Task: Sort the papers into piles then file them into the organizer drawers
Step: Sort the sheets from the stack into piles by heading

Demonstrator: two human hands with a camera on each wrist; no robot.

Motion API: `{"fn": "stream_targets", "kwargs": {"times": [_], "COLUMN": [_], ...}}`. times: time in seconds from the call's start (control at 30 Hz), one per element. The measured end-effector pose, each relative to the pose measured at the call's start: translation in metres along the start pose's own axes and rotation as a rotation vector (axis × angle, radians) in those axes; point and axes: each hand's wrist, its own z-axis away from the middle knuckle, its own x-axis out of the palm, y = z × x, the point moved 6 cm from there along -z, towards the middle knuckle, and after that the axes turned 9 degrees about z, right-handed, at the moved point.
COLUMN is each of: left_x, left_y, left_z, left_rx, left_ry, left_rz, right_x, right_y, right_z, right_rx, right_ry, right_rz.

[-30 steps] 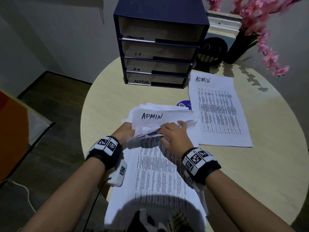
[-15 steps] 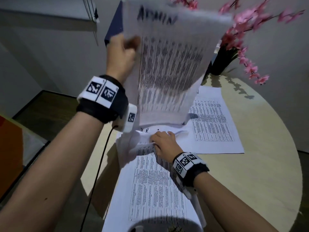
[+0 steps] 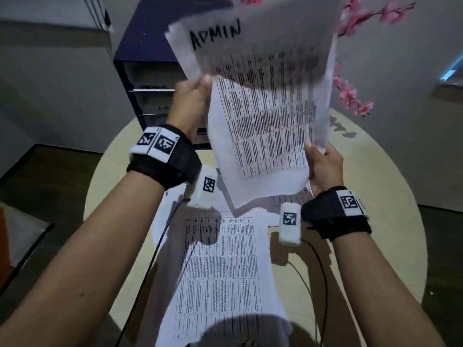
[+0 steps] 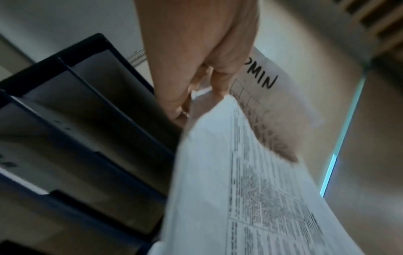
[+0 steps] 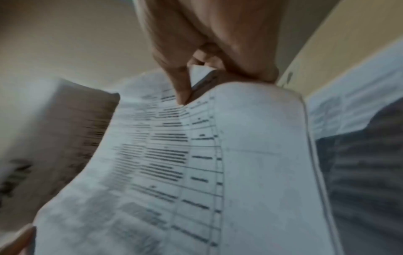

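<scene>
Two hands held a sheaf of printed papers [image 3: 260,126] up in the air, above the round worktop [image 3: 375,221] and in front of the dark blue organizer [image 3: 145,71]. "ADMIN" was handwritten on the top sheet. The left hand [image 3: 191,103] was clamped on the sheaf's left edge, the fingers [image 4: 218,82] curled round the paper. The right hand [image 3: 325,169] was pinched on the lower right corner, the thumb pressed against the printed face. More printed sheets [image 3: 220,271] were spread flat on the worktop beneath the forearms. Pink blossom branches [image 3: 350,93] were seen behind the raised sheaf, at the right.
</scene>
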Motion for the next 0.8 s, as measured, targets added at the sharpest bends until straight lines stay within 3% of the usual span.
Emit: {"fn": "stream_targets", "kwargs": {"times": [0.2,0.33,0.43,0.53,0.7,0.8], "left_x": [-0.002,-0.019,-0.034,-0.04,-0.047,-0.051], "left_y": [-0.09,-0.134,-0.149,-0.148,-0.149,-0.149], "left_z": [0.026,0.063,0.08,0.092,0.109,0.117], "left_rx": [-0.231,-0.398,-0.46,-0.361,-0.153,-0.129], "left_ry": [-0.27,-0.514,-0.587,-0.68,-0.724,-0.716], "left_rz": [-0.549,-0.927,-1.032,-1.142,-1.309,-1.344], "right_x": [-0.073,-0.109,-0.122,-0.117,-0.092,-0.084], "right_y": [0.057,0.088,0.1,0.102,0.104,0.102], "right_z": [-0.036,-0.055,-0.064,-0.067,-0.065,-0.057], "right_rx": [0.178,0.289,0.326,0.322,0.311,0.285], "right_ry": [0.309,0.341,0.317,0.243,0.121,0.166], "right_rz": [0.27,0.443,0.518,0.602,0.865,0.944]}}
